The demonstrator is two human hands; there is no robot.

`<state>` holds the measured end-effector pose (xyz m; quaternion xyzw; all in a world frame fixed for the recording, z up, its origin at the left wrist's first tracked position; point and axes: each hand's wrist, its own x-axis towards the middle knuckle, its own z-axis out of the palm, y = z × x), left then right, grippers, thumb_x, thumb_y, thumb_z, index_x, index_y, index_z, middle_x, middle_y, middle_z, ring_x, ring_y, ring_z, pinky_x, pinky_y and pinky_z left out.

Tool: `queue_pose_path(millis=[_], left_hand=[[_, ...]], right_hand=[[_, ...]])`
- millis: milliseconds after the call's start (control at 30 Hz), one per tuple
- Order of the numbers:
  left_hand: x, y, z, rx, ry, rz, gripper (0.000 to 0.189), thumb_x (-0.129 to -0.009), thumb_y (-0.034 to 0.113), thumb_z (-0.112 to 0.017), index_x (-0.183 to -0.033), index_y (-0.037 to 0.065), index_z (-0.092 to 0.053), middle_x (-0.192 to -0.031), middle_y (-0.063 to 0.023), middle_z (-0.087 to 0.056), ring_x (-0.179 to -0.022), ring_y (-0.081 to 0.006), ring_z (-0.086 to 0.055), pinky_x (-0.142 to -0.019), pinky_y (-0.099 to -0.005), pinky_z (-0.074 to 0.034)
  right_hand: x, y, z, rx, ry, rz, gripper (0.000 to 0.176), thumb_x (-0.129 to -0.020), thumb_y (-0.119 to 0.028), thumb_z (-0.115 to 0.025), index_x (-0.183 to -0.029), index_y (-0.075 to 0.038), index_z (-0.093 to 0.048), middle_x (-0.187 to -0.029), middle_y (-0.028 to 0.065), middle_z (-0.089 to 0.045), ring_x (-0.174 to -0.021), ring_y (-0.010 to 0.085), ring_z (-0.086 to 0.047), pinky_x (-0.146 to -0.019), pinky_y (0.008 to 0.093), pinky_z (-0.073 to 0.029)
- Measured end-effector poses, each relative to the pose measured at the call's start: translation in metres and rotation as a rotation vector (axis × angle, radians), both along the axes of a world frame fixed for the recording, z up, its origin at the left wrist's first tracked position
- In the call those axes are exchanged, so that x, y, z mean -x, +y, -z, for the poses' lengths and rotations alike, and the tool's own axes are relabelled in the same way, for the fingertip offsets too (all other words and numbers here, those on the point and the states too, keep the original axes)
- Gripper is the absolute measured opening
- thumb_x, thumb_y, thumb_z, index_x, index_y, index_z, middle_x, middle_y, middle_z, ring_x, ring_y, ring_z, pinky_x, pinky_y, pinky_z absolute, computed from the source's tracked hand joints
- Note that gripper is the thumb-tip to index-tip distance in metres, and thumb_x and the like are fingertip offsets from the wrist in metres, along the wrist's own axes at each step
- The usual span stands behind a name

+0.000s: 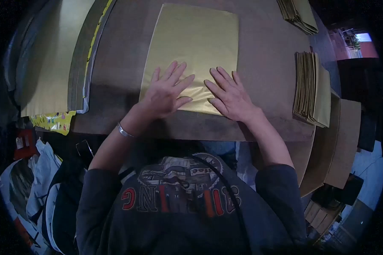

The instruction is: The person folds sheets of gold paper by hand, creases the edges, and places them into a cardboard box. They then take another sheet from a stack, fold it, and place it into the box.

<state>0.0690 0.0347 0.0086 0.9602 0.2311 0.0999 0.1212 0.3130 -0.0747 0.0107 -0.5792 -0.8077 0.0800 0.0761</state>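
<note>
A gold sheet point(195, 38) lies flat on the brown work table point(268, 55), its lower edge near the table's front. My left hand point(164, 93) rests palm down on the sheet's lower left part, fingers spread. On the lower right part lies my right hand point(230, 94), also palm down with its fingers apart. Between the two hands the gold surface shows small creases and shine. Neither hand grips anything. A bracelet point(124, 130) is on my left wrist.
A stack of large gold sheets point(51, 59) stands at the left, over yellow patterned wrapping point(55, 122). Folded gold pieces point(312, 89) are stacked at the right edge, with another bundle point(300, 15) behind. An open cardboard box point(344, 142) stands beyond the right edge.
</note>
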Motion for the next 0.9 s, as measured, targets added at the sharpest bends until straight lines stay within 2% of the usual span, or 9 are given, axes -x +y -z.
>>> queue_pose_path(millis=[133, 200, 333, 433, 467, 567, 667, 767, 900], left_hand=[[0.023, 0.006, -0.014, -0.119, 0.042, -0.128, 0.056, -0.085, 0.037, -0.068, -0.135, 0.015, -0.054, -0.148, -0.0170, -0.040, -0.140, -0.0374, -0.034, -0.104, -0.0656, -0.034], [0.031, -0.005, -0.030, -0.127, 0.222, -0.007, 0.056, -0.085, 0.039, -0.068, -0.135, 0.017, -0.055, -0.148, -0.0165, -0.039, -0.140, -0.0369, -0.034, -0.104, -0.0662, -0.033], [0.035, -0.037, -0.015, -0.013, 0.063, 0.248, 0.051, -0.085, 0.034, -0.065, -0.133, 0.020, -0.056, -0.147, -0.0179, -0.038, -0.139, -0.0388, -0.033, -0.105, -0.0664, -0.031], [0.029, -0.037, -0.023, 0.098, 0.118, 0.263, 0.049, -0.084, 0.029, -0.063, -0.132, 0.020, -0.056, -0.144, -0.0177, -0.040, -0.137, -0.0405, -0.034, -0.102, -0.0667, -0.034], [0.029, -0.035, -0.027, 0.083, 0.119, 0.269, 0.049, -0.084, 0.029, -0.063, -0.132, 0.020, -0.056, -0.144, -0.0177, -0.040, -0.137, -0.0405, -0.034, -0.102, -0.0667, -0.034], [0.028, -0.030, -0.040, 0.009, 0.295, 0.280, 0.057, -0.078, 0.024, -0.069, -0.130, 0.008, -0.053, -0.139, -0.0158, -0.042, -0.130, -0.0373, -0.042, -0.096, -0.0424, -0.049], [0.017, -0.029, -0.065, -0.088, 0.412, 0.217, 0.050, -0.078, 0.019, -0.067, -0.124, 0.005, -0.055, -0.133, -0.0150, -0.048, -0.123, -0.0338, -0.049, -0.094, -0.0346, -0.052], [0.018, -0.032, -0.042, -0.262, 0.291, 0.201, 0.045, -0.077, 0.016, -0.066, -0.120, 0.006, -0.056, -0.128, -0.0148, -0.052, -0.118, -0.0315, -0.054, -0.090, -0.0333, -0.054], [0.027, -0.023, -0.030, -0.230, 0.108, 0.186, 0.040, -0.078, 0.013, -0.064, -0.116, 0.006, -0.057, -0.124, -0.0147, -0.054, -0.115, -0.0307, -0.056, -0.085, -0.0341, -0.056]], right_hand=[[0.009, -0.021, -0.009, 0.054, -0.011, -0.067, 0.061, -0.089, -0.043, -0.060, -0.139, -0.010, -0.048, -0.154, 0.0173, -0.031, -0.145, 0.0360, -0.024, -0.114, 0.0593, -0.023], [0.016, -0.032, -0.013, 0.062, -0.031, -0.122, 0.067, -0.086, -0.048, -0.062, -0.140, -0.011, -0.047, -0.153, 0.0184, -0.031, -0.144, 0.0385, -0.025, -0.112, 0.0610, -0.025], [0.036, -0.047, -0.016, 0.077, 0.010, -0.228, 0.066, -0.085, -0.049, -0.062, -0.139, -0.013, -0.048, -0.152, 0.0163, -0.033, -0.142, 0.0368, -0.029, -0.109, 0.0632, -0.025], [0.048, -0.054, -0.016, 0.056, 0.065, -0.247, 0.062, -0.087, -0.047, -0.061, -0.136, -0.011, -0.050, -0.150, 0.0154, -0.036, -0.141, 0.0336, -0.031, -0.110, 0.0612, -0.027], [0.049, -0.054, -0.016, 0.049, 0.105, -0.235, 0.060, -0.087, -0.045, -0.063, -0.134, -0.008, -0.052, -0.148, 0.0156, -0.039, -0.140, 0.0325, -0.033, -0.109, 0.0605, -0.029], [0.042, -0.050, -0.019, -0.028, 0.208, -0.216, 0.051, -0.086, -0.035, -0.067, -0.125, -0.003, -0.058, -0.139, 0.0166, -0.050, -0.134, 0.0321, -0.043, -0.107, 0.0559, -0.036], [0.023, -0.046, -0.023, -0.083, 0.294, -0.043, 0.041, -0.086, -0.023, -0.066, -0.121, -0.002, -0.060, -0.128, 0.0171, -0.059, -0.126, 0.0339, -0.053, -0.104, 0.0482, -0.043], [-0.004, -0.045, -0.015, -0.185, 0.290, 0.023, 0.032, -0.084, -0.007, -0.061, -0.116, -0.002, -0.062, -0.121, 0.0162, -0.064, -0.119, 0.0350, -0.058, -0.102, 0.0464, -0.046], [-0.034, -0.045, -0.009, -0.225, 0.235, 0.121, 0.036, -0.077, 0.000, -0.058, -0.112, -0.003, -0.064, -0.124, 0.0156, -0.061, -0.123, 0.0331, -0.055, -0.101, 0.0442, -0.046]])
